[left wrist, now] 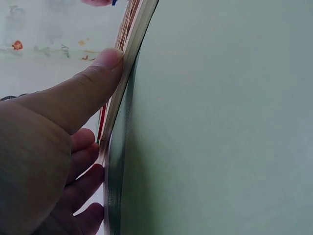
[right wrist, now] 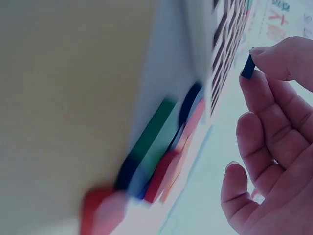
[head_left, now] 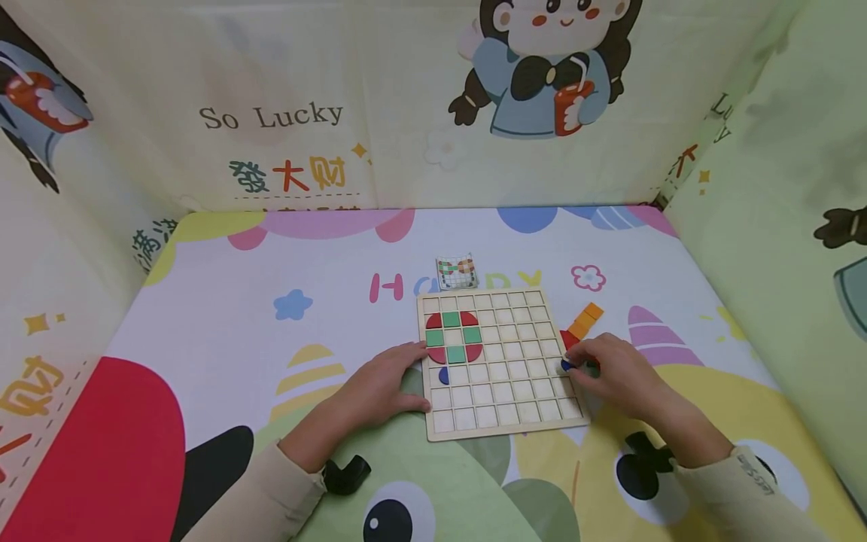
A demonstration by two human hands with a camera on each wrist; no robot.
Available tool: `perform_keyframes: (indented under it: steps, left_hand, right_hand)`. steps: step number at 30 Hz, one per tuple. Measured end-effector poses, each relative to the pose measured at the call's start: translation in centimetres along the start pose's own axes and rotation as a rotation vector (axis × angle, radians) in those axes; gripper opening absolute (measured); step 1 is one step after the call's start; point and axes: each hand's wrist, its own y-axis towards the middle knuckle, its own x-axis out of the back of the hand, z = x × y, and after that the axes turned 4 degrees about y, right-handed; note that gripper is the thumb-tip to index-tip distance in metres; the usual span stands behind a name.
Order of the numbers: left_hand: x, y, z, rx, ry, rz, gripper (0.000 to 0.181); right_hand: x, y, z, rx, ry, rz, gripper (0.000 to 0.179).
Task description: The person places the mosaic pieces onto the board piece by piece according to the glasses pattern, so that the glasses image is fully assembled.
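A wooden grid board [head_left: 504, 431] lies flat on the printed tabletop. Red quarter-round pieces [head_left: 475, 351] and green squares [head_left: 451, 319] form a ring in its upper left cells. Below that ring sits a dark blue rounded piece [head_left: 443, 375]. My left hand [head_left: 379, 380] touches the board's left edge with the thumb and fingertips, the fingers extended. Over the right edge of the board, my right hand [head_left: 612, 367] pinches a small dark blue piece [right wrist: 248, 67] between thumb and index finger. The other fingers of that hand are loosely bent.
Orange pieces [head_left: 585, 320] and a red piece [head_left: 568, 339] lie right of the board. A green piece [right wrist: 154, 127] shows beside it in the right wrist view. Behind the board is a small pattern card [head_left: 457, 272]. Printed cloth walls [head_left: 400, 98] enclose the table.
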Motion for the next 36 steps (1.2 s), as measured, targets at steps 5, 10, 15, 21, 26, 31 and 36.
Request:
perform_keyframes:
  steps: [5, 10, 15, 21, 26, 31, 36]
  left_hand:
    - [0.0, 0.0, 0.0, 0.002, -0.002, -0.005, 0.080]
    - [0.0, -0.1, 0.0, 0.001, -0.002, -0.010, 0.080]
    - [0.0, -0.1, 0.1, -0.002, -0.005, -0.012, 0.079]
    - [0.0, 0.0, 0.1, -0.005, 0.004, -0.005, 0.080]
    - [0.1, 0.0, 0.1, -0.007, 0.008, -0.004, 0.079]
    - [0.1, 0.0, 0.1, -0.014, 0.008, -0.007, 0.079]
    - [0.1, 0.0, 0.0, -0.008, 0.003, -0.005, 0.079]
  right_hand:
    - [-0.7, 1.4, 1.5, 0.080, 0.042, 0.000, 0.012]
    - [-1.7, 3.0, 3.4, 0.118, 0.059, 0.028, 0.010]
    - [-2.7, 4.3, 5.7, 0.089, 0.044, 0.109, 0.013]
    - [-4.1, 5.1, 7.9, 0.115, 0.024, 0.173, 0.015]
    - [-5.0, 5.6, 9.0, 0.196, 0.005, 0.196, 0.011]
    - [-5.9, 5.8, 9.8, 0.241, 0.018, 0.216, 0.008]
    - [-6.6, 5.9, 10.2, 0.292, 0.015, 0.214, 0.011]
